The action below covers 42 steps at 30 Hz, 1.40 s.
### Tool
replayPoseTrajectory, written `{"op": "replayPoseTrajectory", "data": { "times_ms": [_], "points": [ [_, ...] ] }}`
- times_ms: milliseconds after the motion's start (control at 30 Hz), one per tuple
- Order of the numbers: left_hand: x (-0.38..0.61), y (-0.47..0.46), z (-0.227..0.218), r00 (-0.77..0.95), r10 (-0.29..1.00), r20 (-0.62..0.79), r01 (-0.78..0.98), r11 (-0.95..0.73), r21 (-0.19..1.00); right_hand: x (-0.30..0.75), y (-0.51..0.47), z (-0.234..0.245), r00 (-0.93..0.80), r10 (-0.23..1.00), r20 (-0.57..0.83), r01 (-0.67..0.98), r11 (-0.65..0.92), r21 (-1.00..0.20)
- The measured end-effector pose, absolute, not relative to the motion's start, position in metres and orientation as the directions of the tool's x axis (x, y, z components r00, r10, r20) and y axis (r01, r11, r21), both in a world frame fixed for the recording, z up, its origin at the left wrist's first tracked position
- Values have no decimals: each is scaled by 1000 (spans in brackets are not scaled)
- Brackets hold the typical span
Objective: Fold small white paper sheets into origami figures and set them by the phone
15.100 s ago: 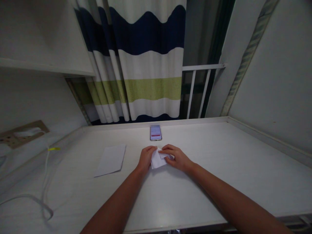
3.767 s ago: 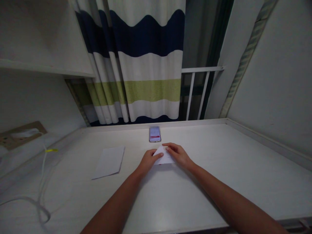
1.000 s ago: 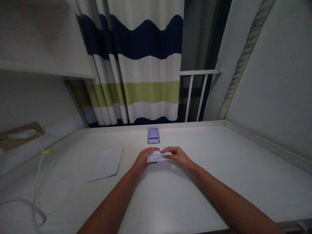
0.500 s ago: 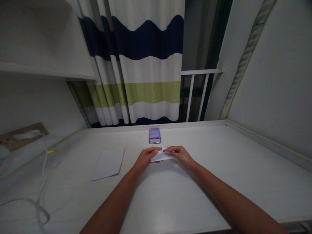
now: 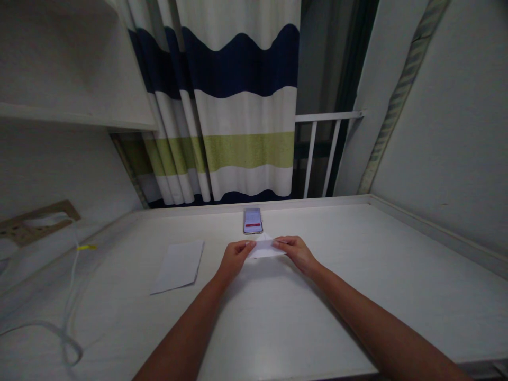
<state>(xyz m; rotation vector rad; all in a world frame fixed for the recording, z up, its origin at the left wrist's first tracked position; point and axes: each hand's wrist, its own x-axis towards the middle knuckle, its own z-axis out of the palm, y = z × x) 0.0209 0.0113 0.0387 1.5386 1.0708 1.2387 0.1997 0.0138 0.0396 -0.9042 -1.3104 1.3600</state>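
Observation:
A small folded piece of white paper [image 5: 265, 250] is held between my two hands, above the white table [image 5: 270, 328]. My left hand [image 5: 235, 257] pinches its left end, the thumb lying on top. At the right end my right hand [image 5: 297, 253] grips it the same way, thumb over the near face. A pointed part of the paper sticks up at the far side. The undersides of the fingers are mostly hidden behind the paper. Just beyond it lies a phone [image 5: 253, 220] with its screen lit.
Several white sheets [image 5: 178, 267] lie stacked to the left of my hands. A white cable [image 5: 63, 330] with a yellow tie [image 5: 86, 247] runs down the left side. A striped curtain [image 5: 246, 116] and a white railing [image 5: 329, 116] stand behind the table. A shelf [image 5: 75, 119] juts out at upper left.
My fingers have shifted outward to the ends of the paper, and its middle now shows more openly with a peak at the far side. The phone and sheets stay put.

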Motion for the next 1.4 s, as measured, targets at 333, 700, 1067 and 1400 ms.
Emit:
{"op": "replayPoseTrajectory", "data": {
  "times_ms": [333, 700, 1067, 1400],
  "points": [
    [19, 9, 46, 82, 953, 291, 160, -301, 940, 201, 12, 40, -344, 934, 92, -210, 19, -978],
    [24, 11, 37, 193, 950, 246, 0, -250, 968, 196, 14, 36, -198, 976, 94, -240, 44, -970],
    [24, 10, 35, 85, 966, 244, 139, -254, 957, 187, 9, 36, -138, 979, 150, -216, 118, -969],
    [29, 11, 32, 55, 971, 231, 65, -234, 970, 185, 13, 31, -85, 981, 177, -240, 152, -959]
  ]
}}
